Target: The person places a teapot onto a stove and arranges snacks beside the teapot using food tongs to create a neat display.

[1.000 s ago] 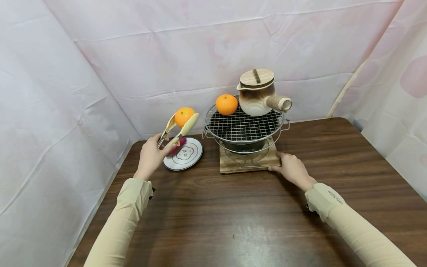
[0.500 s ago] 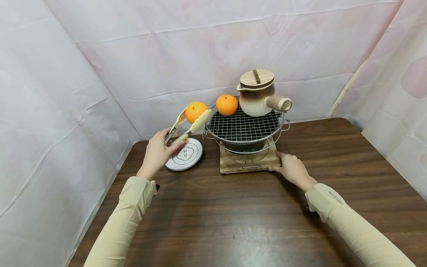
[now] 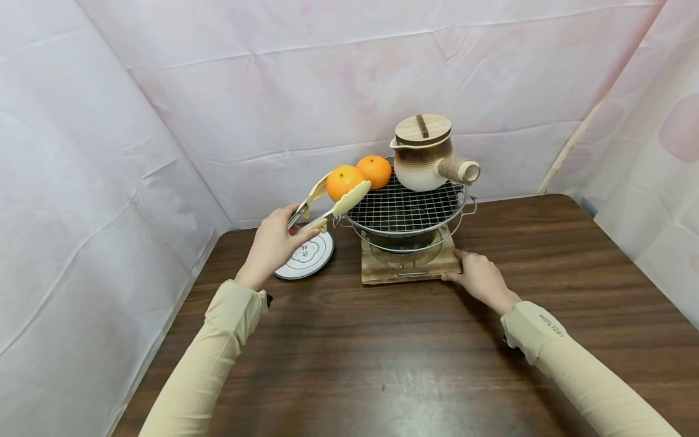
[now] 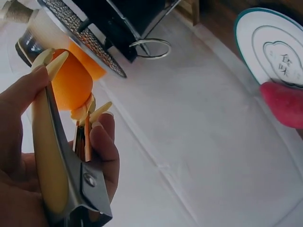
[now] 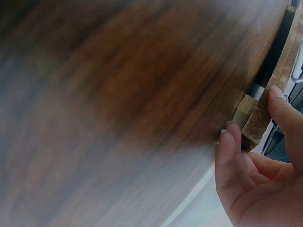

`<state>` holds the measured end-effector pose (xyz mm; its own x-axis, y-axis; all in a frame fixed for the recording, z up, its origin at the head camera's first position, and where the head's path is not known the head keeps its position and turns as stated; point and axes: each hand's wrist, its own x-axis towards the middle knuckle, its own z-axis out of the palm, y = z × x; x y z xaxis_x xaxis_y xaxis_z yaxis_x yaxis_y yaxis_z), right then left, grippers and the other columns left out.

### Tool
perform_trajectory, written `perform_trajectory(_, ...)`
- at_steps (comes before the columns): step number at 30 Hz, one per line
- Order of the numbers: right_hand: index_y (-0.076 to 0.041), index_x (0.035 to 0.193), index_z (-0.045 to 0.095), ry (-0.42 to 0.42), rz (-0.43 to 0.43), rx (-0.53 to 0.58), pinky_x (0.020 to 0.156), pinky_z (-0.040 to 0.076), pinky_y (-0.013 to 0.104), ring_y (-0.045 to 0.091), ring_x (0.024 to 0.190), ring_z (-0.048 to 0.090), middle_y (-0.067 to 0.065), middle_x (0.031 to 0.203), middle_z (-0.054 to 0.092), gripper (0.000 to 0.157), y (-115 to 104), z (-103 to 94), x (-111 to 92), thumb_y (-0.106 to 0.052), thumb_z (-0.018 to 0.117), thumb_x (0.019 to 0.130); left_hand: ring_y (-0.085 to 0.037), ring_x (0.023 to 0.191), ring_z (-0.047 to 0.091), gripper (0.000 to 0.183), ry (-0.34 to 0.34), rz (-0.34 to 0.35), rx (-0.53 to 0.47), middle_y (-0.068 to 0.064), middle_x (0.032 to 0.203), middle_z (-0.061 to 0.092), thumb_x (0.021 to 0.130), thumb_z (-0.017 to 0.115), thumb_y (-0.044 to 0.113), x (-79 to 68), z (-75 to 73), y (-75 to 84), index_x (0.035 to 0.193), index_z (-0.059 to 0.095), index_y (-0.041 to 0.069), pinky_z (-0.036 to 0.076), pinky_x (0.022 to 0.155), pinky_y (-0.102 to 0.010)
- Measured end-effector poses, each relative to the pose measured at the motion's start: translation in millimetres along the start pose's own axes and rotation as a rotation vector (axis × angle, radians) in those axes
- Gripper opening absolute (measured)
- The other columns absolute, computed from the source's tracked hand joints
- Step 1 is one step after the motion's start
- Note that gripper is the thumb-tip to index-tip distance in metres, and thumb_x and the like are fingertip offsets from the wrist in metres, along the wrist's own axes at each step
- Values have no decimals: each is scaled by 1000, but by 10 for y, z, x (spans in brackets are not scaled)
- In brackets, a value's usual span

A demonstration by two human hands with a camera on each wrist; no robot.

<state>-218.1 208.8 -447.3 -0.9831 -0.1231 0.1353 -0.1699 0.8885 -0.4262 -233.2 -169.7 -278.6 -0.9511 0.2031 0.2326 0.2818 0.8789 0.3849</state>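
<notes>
My left hand (image 3: 271, 246) grips a pair of metal tongs (image 4: 96, 182) with pale yellow tips. Between the tips sits an orange (image 3: 343, 181), raised at the left rim of the round wire grill (image 3: 404, 212). A second orange (image 3: 375, 170) rests on the grill just behind it; whether the two touch I cannot tell. The grill stands over a dark bowl-shaped stove on a square wooden board (image 3: 377, 273). At that board's front right corner, my right hand (image 3: 480, 279) holds on, thumb (image 5: 279, 101) on top and fingers by the side and underside.
A lidded clay pot (image 3: 420, 161) with a side handle stands at the back of the grill. Left of the stove lies a white plate (image 3: 311, 255) with a dark rim, bearing a pinkish-red rounded thing (image 4: 284, 105). Wire loops stick out from the stove. White curtains border the table.
My left hand has carried the tongs and the orange rightward, from above the plate to the grill's left edge. My right hand has stayed on the board.
</notes>
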Motion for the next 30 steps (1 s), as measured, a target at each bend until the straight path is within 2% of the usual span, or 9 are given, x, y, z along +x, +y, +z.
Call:
perform_trajectory(4,10,128,54,6,3,4,77,51,59,50,100,63,35,116,62,70,-2,-6,-8,-39,74,82,-28,94,57,62,-30,31,-2,-13,108,63,85,72,42,31,4,80,133,54,8,46,82,-42)
perform_trajectory(10,10,128,54,7,9,13,77,51,58,50,100,63,34,116,62,70,-8,-6,-6,-38,75,81,-23,84,54,57,-69,56,-3,-9,102,61,83,73,44,62,24,204,127,57,11,44,74,-36)
perform_trajectory(18,9,128,54,-3,8,5,76,51,59,50,99,63,34,117,62,70,6,-6,-2,-39,74,82,-23,97,57,56,-128,95,-2,-5,111,64,84,72,44,113,68,392,129,57,14,47,84,-40)
perform_trajectory(22,10,128,53,-4,7,6,76,51,59,50,99,63,35,116,62,70,16,-7,0,-39,74,82,-23,96,56,57,-152,103,-3,-4,107,63,85,71,43,133,95,476,131,56,13,47,83,-39)
perform_trajectory(27,11,131,51,-18,17,12,78,51,59,50,103,62,35,119,60,73,16,-3,3,-40,73,83,-22,86,52,48,-168,110,8,-4,91,59,85,71,42,160,121,550,121,59,12,43,74,-35)
perform_trajectory(30,11,131,51,-20,18,13,79,51,59,50,104,61,34,121,60,74,12,-6,5,-40,73,83,-21,84,51,46,-177,109,15,-4,88,57,85,70,43,172,134,576,117,60,11,43,73,-35)
